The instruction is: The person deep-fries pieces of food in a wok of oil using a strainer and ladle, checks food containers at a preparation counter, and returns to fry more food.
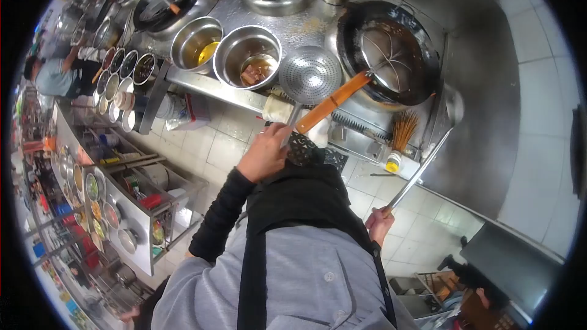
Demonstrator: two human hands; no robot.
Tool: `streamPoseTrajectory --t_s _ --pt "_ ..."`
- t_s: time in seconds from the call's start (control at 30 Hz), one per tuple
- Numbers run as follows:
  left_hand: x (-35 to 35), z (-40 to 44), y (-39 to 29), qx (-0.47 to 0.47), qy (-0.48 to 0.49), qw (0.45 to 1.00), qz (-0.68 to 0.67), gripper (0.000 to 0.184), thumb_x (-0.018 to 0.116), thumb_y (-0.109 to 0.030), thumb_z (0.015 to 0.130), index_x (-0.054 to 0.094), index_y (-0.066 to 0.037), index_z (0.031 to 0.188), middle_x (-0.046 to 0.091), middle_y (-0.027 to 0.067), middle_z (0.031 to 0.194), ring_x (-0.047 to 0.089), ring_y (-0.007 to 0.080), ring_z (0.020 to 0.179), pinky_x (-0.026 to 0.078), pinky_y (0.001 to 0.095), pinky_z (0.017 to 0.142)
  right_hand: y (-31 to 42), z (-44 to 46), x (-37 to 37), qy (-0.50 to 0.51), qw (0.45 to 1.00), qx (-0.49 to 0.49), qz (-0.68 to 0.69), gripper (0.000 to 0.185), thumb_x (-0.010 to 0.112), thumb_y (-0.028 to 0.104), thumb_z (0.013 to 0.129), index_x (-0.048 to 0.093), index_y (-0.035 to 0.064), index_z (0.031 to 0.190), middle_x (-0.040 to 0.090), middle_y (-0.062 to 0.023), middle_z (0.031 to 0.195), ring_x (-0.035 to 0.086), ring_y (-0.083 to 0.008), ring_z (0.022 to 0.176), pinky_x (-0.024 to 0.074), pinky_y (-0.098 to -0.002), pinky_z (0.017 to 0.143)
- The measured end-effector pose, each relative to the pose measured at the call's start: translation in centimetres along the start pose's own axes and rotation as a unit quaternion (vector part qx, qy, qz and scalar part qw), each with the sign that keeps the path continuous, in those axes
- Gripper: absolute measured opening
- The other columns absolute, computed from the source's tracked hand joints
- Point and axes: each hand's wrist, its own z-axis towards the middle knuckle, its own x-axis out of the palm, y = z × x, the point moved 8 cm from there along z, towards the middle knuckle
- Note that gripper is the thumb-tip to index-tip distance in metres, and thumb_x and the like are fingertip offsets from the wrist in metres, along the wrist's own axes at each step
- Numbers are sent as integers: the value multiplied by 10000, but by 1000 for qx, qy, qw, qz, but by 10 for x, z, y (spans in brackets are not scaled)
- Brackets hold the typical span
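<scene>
My left hand (266,151) is closed round the metal handle of a perforated skimmer (310,74), whose round head is beside a steel pot (247,40) with brown pieces in liquid. Just right of that hand ends the wooden handle of a wire strainer (388,55), which rests over a dark wok (431,64). Lower right, my right hand (380,225) grips the end of a long ladle (422,171), its bowl up beside the stove. My left fingertips are partly hard to make out.
A bamboo brush (403,131) stands at the stove's front edge. Another steel pot (185,35) with yellow liquid, a large lidded pot (275,0) and seasoning tubs (128,64) are at the left and back. A person (55,76) stands far left; food containers fill the left counter.
</scene>
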Motion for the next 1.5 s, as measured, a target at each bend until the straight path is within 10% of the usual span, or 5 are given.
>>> streamPoseTrajectory --t_s 0.33,0.73,0.93,1.23,1.5 --pt "-30 -51 76 -13 37 999 -11 404 658 -85 901 601 -14 1294 645 217 1195 643 434 1073 506 495 993 252 -75 241 261 939 -103 -200 572 622 15 991 450 -8 1536 647 -81 869 546 -78 466 449 -279 394" --pt "-75 -141 210 -123 -12 990 -73 382 647 -114 913 628 -6 1278 657 235 1159 631 445 1103 512 509 971 220 -44 479 320 736 -196 -564 219 522 -13 801 609 -173 923 643 -296 656 712 -402 587 581 -507 554" --pt "-76 -150 240 -138 8 984 -115 401 651 -121 927 622 4 1307 660 244 1208 620 441 1151 495 485 1010 220 -31 529 380 617 -183 -664 166 546 2 827 606 -152 817 673 -264 679 702 -316 540 564 -434 488" --pt "-72 -145 235 -136 73 972 -179 375 661 -131 946 646 19 1290 697 238 1224 668 400 1140 528 424 990 274 16 537 461 734 53 -496 189 668 34 860 604 -28 694 573 -60 577 545 -142 446 440 -311 392" --pt "-49 -161 243 -185 98 939 -273 274 617 -114 1023 660 27 1254 751 159 1129 733 241 1053 563 347 902 269 -28 444 371 874 105 -294 102 656 87 951 630 -11 956 577 -13 715 450 -42 443 309 -216 349"
